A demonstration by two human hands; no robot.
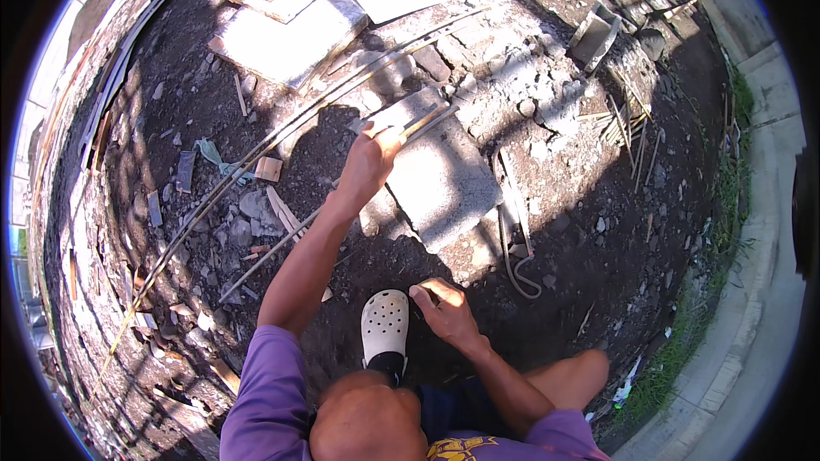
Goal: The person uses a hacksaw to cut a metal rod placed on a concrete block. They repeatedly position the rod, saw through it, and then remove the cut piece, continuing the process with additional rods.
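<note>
My left hand (371, 154) is closed on a thin straight rod (273, 253), pale tan toward its upper tip, which slants across a grey concrete block (444, 179). The block lies flat on the dirt in sunlight. Lower down, my right hand (441, 311) is curled beside the white clog (384, 321) on my foot; whatever it may hold is hidden. A bent strap or rope (521, 277) lies just right of the block, and a longer pair of thin poles (222, 186) runs diagonally left of my left hand.
Sunlit boards (290, 34) lie at the upper left, near a small wood offcut (268, 169) and blue-green scrap cloth (213, 156). Rubble, a hollow block (595, 37) and scattered sticks (623, 132) are to the right. A concrete edge (752, 248) with grass borders the right side.
</note>
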